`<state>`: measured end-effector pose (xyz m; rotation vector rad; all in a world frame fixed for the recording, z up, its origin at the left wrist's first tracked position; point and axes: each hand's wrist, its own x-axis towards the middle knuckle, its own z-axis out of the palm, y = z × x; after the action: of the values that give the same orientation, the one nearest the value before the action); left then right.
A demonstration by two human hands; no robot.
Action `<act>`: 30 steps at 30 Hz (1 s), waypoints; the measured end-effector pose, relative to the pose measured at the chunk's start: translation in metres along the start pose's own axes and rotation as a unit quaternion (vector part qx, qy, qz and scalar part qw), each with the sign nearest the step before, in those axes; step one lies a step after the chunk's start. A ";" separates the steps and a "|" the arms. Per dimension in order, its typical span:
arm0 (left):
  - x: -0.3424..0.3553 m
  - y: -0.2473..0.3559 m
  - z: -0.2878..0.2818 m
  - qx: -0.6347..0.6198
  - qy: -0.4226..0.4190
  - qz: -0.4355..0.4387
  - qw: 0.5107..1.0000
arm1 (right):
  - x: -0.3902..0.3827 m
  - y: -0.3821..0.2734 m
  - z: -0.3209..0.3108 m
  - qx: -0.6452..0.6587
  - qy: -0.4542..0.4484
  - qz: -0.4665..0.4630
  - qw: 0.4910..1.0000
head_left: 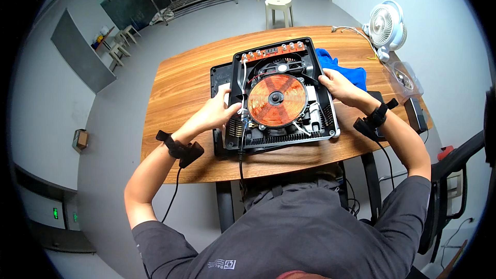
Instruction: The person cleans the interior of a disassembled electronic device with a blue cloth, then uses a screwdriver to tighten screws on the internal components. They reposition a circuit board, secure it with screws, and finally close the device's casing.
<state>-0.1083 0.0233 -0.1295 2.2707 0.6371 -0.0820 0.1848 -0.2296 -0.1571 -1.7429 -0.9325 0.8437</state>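
An opened induction cooker (323, 119) is in front of me, its round copper coil (285, 88) facing up in the black housing. An orange circuit strip (287, 48) with small white buttons runs along its far edge. My left hand (219, 111) grips the left side, thumb over the rim. On the right side, my right hand (338, 85) holds the edge with its thumb on top. Beneath the cooker, a black panel (219, 75) sticks out at the left. A black power cord (241, 161) hangs from the near edge. The fingers under the housing are hidden.
A blue cloth (351, 75) lies right of the cooker on the wooden table (178, 80). Along the right edge are a white fan (385, 28), a clear plastic box (404, 80) and a black box (415, 114). Beyond the table stands a white stool (279, 4).
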 end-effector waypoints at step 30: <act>0.073 0.080 0.067 -0.130 -0.109 0.086 0.982 | -0.017 -0.139 -0.095 -0.221 0.124 -0.012 0.967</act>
<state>0.0022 -0.0396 -0.1418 2.0177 0.3139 -0.1523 0.2280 -0.2489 0.0059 -2.1530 -1.0215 0.4030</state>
